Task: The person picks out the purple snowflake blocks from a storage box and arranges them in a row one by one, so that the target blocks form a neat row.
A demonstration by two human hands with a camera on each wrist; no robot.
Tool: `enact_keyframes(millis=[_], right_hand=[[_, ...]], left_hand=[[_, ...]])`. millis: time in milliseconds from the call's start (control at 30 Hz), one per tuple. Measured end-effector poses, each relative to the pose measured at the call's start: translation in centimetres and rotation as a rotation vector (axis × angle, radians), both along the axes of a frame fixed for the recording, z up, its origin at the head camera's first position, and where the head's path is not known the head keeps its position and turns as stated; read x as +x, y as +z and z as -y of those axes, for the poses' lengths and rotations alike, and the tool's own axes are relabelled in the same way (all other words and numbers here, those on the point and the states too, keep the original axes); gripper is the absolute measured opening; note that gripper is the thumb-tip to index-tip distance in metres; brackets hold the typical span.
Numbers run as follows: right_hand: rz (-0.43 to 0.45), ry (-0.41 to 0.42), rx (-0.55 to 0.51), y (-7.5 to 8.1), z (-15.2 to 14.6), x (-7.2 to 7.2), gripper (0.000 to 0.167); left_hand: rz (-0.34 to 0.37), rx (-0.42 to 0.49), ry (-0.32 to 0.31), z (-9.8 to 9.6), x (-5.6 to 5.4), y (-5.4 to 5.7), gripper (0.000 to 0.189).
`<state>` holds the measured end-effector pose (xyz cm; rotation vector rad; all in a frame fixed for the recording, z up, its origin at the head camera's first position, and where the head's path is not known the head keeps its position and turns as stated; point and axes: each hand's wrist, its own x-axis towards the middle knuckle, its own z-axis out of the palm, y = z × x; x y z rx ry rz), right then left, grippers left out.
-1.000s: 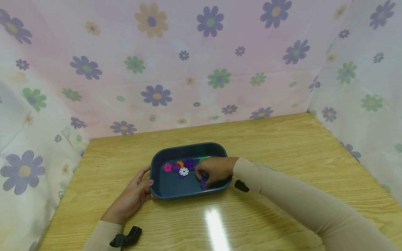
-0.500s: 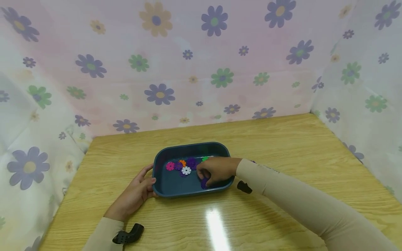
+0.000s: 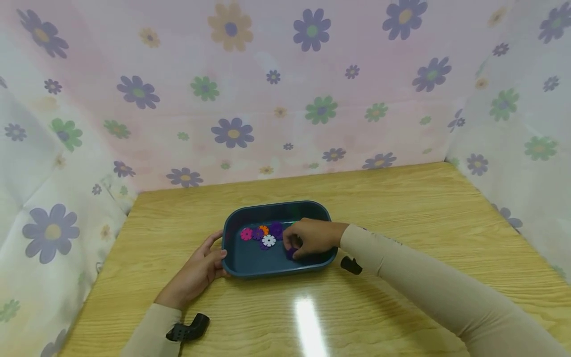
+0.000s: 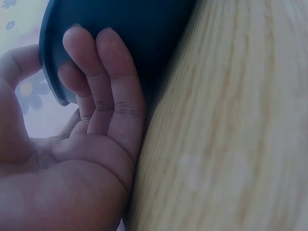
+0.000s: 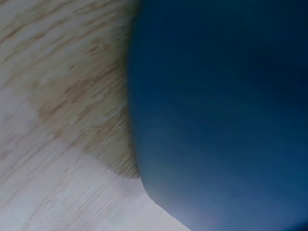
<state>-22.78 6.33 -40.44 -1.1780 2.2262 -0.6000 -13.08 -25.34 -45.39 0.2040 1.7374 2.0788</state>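
Note:
A dark blue tray (image 3: pixel 254 265) stands on the wooden table with several notched plastic discs in it. At its left end my left hand (image 3: pixel 196 270) holds the wall, the thumb over the rim and the fingers against the outside; the left wrist view shows those fingers (image 4: pixel 115 72) close up. My right hand (image 3: pixel 314 235) reaches over the right end and pinches a purple notched disc (image 3: pixel 291 254) between thumb and fingers, low inside the tray. Left of it lie a white disc (image 3: pixel 268 240), a pink disc (image 3: pixel 246 234) and an orange disc (image 3: pixel 263 229).
The wooden table (image 3: pixel 379 198) extends around the tray on all sides. Flower-patterned cloth (image 3: pixel 267 99) walls it at the back and both sides. In the right wrist view the tray's outer wall (image 5: pixel 216 120) fills much of the picture.
The purple disc under my right hand has turned and sits closer in the fingers, showing less of its face. Everything has shifted slightly right in the head view; the left hand keeps its hold.

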Motion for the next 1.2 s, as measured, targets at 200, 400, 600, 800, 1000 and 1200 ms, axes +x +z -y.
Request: enact_keyframes(millis=[200, 400, 600, 800, 1000, 1200], right_hand=[[-0.023, -0.04, -0.054, 0.3, -0.3, 0.0, 0.014], [-0.071, -0.073, -0.096, 0.3, -0.1, -0.1, 0.01], [-0.117, -0.111, -0.175, 0.4, -0.7, -0.1, 0.014], [-0.051, -0.259, -0.28, 2.5, -2.7, 0.0, 0.018], [-0.058, -0.357, -0.322, 4.8, -5.4, -0.1, 0.018], [-0.065, -0.448, -0.327, 6.0, -8.5, -0.7, 0.02]], left_hand=[[-0.004, -0.006, -0.012, -0.1, 0.0, 0.2, 0.067], [-0.02, 0.033, -0.018, 0.2, 0.2, 0.3, 0.066], [-0.001, 0.041, -0.021, 0.1, 0.2, 0.0, 0.065], [-0.032, 0.012, -0.023, -0.1, -0.1, -0.2, 0.065], [-0.023, 0.032, -0.036, 0.0, 0.0, -0.3, 0.066], [-0.009, 0.003, -0.023, 0.0, 0.1, 0.0, 0.066]])
